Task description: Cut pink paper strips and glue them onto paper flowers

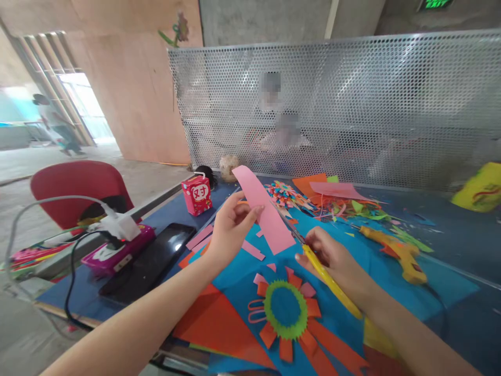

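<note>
A strip of pink paper is pinched between the thumb and fingers of my left hand, held up above the table. My right hand grips yellow-handled scissors, whose blades lie along the strip's right edge; whether they cut into it I cannot tell. Below my hands a paper flower lies on blue paper, with a blue centre, a green fringed ring and orange and pink petals. Cut pink strips are on the table beneath my left hand.
A yellow glue gun lies at the right. Orange, pink and green paper scraps and a fringed paper piece are behind. At the left are a red drink carton, a black phone and a purple power strip. Perforated metal screen stands behind the table.
</note>
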